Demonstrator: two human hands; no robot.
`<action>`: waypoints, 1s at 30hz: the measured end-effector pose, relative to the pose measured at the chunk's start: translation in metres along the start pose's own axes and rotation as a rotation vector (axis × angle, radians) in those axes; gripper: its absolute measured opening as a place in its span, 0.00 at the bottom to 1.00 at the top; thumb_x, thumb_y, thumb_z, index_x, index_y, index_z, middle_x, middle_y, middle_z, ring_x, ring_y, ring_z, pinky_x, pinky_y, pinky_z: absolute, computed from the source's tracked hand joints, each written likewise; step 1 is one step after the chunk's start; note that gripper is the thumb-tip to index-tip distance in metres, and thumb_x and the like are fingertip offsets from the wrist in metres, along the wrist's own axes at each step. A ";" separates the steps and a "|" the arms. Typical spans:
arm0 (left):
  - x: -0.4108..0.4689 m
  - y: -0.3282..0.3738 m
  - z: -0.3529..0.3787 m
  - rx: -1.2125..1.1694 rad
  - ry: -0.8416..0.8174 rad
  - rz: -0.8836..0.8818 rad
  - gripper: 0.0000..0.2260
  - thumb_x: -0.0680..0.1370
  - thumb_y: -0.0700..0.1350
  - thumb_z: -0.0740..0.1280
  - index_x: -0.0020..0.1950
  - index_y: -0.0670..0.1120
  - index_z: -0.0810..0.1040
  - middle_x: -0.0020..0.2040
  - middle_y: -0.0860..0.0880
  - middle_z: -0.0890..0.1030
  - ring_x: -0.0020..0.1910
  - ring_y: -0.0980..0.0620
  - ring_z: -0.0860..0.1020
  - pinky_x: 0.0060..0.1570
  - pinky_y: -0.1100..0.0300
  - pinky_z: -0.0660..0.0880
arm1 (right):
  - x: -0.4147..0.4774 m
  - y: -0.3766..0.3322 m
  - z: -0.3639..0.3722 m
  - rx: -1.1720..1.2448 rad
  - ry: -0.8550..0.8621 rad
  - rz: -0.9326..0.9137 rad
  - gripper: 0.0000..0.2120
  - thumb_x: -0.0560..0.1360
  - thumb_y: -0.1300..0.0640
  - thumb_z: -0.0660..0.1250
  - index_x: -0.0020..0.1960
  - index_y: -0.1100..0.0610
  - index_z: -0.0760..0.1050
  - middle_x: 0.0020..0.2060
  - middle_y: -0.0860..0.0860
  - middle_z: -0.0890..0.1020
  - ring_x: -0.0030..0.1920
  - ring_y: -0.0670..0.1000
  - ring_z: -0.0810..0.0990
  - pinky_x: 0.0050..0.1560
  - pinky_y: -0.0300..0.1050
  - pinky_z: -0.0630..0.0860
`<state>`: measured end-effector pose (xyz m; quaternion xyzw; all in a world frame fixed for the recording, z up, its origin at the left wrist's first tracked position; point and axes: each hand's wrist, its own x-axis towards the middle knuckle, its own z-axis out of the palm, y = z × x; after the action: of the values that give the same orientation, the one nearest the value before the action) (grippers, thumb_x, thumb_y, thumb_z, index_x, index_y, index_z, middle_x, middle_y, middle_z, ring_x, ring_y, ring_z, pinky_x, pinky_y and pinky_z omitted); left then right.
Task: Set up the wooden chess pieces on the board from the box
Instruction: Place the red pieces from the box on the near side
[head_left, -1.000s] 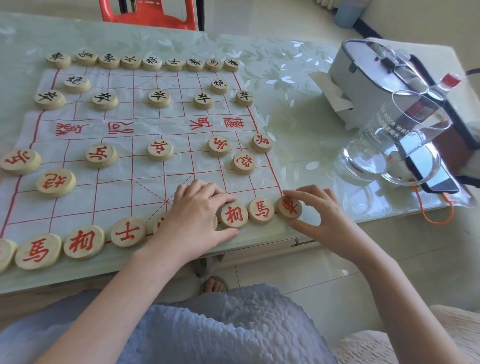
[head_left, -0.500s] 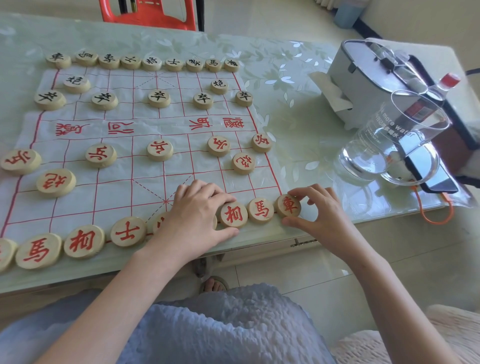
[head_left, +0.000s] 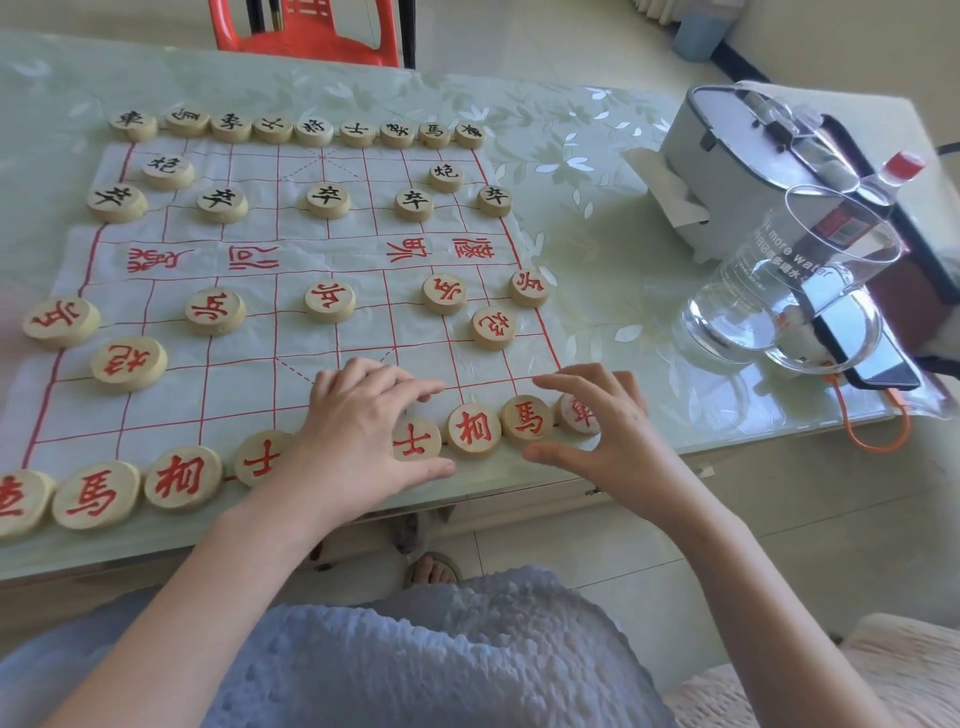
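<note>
Left hand flat, right hand arched, both grips released, I should nudge the corner piece gently into line.

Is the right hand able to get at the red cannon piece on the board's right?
Probably yes: the right hand is open nearby, with only bare board between its fingers and the red cannon piece.

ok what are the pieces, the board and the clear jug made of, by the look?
Pieces: pale wood, matte, unvarnished look; characters painted red or black. Board: thin white sheet, cloth or plastic film, unclear which; it creases and wrinkles. Jug: transparent, glossy, glass or clear plastic; printed lettering on the wall, water visible inside.
</note>
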<state>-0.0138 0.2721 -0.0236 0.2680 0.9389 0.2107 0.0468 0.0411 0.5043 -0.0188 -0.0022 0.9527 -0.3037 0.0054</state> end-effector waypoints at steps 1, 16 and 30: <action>-0.004 -0.003 -0.002 0.006 0.012 -0.008 0.35 0.63 0.72 0.63 0.67 0.60 0.66 0.59 0.61 0.71 0.62 0.57 0.61 0.53 0.63 0.51 | 0.002 -0.002 0.004 -0.014 -0.008 -0.011 0.29 0.65 0.41 0.72 0.64 0.44 0.70 0.59 0.40 0.70 0.61 0.44 0.60 0.64 0.43 0.59; -0.011 -0.011 0.002 0.022 0.025 -0.034 0.26 0.65 0.65 0.69 0.61 0.59 0.72 0.56 0.61 0.73 0.61 0.56 0.64 0.51 0.63 0.51 | 0.006 -0.003 0.012 -0.095 0.026 -0.024 0.26 0.68 0.46 0.72 0.64 0.46 0.71 0.57 0.41 0.72 0.59 0.46 0.60 0.59 0.41 0.55; -0.010 -0.011 0.004 0.014 0.031 -0.020 0.31 0.64 0.67 0.67 0.64 0.59 0.70 0.58 0.60 0.72 0.61 0.55 0.63 0.52 0.63 0.51 | 0.014 -0.039 0.033 -0.089 -0.103 -0.134 0.28 0.69 0.42 0.70 0.66 0.46 0.69 0.58 0.41 0.71 0.58 0.44 0.59 0.65 0.47 0.60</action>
<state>-0.0097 0.2595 -0.0318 0.2558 0.9436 0.2078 0.0322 0.0279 0.4529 -0.0233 -0.0816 0.9615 -0.2600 0.0338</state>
